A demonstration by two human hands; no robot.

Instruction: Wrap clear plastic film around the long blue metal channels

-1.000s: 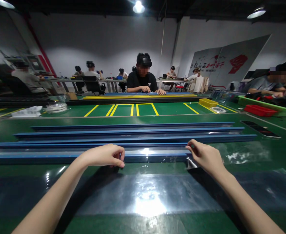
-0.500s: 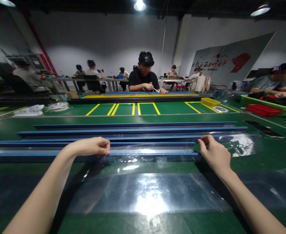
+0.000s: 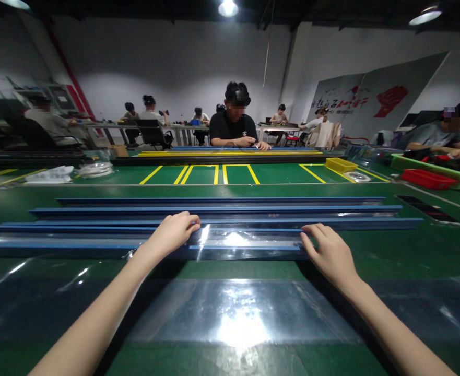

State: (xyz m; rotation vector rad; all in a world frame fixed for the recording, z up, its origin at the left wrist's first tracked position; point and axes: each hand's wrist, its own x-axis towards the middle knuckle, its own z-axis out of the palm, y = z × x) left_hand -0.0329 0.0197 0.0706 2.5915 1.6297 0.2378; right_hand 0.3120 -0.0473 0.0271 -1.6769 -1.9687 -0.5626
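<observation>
1. While the left hand (image 3: 180, 227) bends over the nearest blue strip (image 3: 230, 248) at eleven o'clock, its curled grip may pinch clear film (image 3: 203, 237); I cannot tell.
2. At twelve, the strip lies crosswise, perhaps so both hands reach it.
3. At one, the right hand (image 3: 329, 256) curls by its end, perhaps steadying film; grip unclear.

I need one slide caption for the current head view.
Left hand and right hand at the nearest blue channel, with a clear plastic sheet in front on the green table.
</observation>
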